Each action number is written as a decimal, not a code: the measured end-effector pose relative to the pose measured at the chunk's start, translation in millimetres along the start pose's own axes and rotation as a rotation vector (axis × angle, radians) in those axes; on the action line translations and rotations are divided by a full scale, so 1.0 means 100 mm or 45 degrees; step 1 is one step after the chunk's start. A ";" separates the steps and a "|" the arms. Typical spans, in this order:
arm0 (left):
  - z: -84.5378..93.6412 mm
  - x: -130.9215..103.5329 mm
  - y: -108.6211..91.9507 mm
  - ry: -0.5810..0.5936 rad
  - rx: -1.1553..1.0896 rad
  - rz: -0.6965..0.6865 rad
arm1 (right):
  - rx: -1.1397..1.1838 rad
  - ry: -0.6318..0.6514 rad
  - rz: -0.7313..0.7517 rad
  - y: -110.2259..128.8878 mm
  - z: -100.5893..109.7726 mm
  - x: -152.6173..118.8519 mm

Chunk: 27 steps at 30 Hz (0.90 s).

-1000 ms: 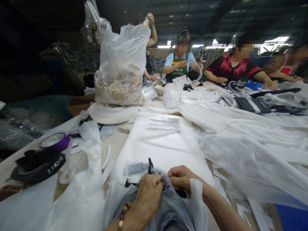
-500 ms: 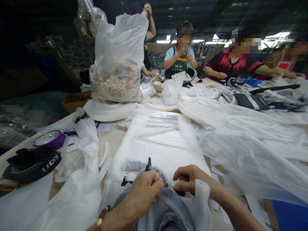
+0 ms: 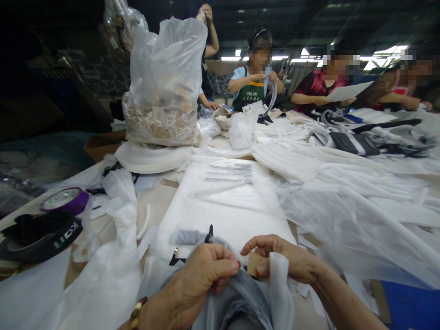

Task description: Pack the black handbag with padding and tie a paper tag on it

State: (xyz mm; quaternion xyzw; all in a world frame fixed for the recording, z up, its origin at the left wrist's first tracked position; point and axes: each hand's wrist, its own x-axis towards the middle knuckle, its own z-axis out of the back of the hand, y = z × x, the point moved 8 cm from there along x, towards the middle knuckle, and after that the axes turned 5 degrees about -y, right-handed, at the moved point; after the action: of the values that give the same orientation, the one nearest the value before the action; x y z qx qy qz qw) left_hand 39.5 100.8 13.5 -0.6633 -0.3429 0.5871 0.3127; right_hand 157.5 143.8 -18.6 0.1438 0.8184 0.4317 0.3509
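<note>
A grey garment in thin plastic lies bunched under a worker's two hands at the near table edge, the left hand pinching its gathered fabric while the right hand grips a small brown tag between thumb and fingers, the two hands nearly touching. Just beyond the hands lies a flat printed plastic bag; farther off to the left stand a purple tape roll and a tall clear bag of scraps, and across the table other people work.

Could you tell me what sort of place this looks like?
Probably a garment packing workshop: people sit round a long table strewn with plastic bags, and a sack of tags stands on it.
</note>
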 end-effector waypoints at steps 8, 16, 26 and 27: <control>0.07 -0.02 0.02 -0.102 -0.049 -0.162 | -0.019 -0.198 0.017 0.19 0.09 0.29; 0.03 -0.11 0.13 -0.102 -0.185 -0.027 | -0.297 -0.249 -0.152 0.51 -0.20 0.31; 0.05 -0.15 0.15 -0.052 -0.321 0.023 | -0.538 -0.533 -0.195 0.46 -0.35 -0.30; 0.03 -0.15 0.15 -0.035 -0.314 0.008 | -0.526 -0.511 -0.228 0.43 -0.40 -0.32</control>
State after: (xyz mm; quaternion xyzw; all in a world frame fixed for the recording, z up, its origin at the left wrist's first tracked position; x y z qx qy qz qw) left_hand 36.4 79.6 9.5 -0.6898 -0.4148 0.5502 0.2222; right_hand 149.3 128.0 45.5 0.0789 0.6369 0.5194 0.5642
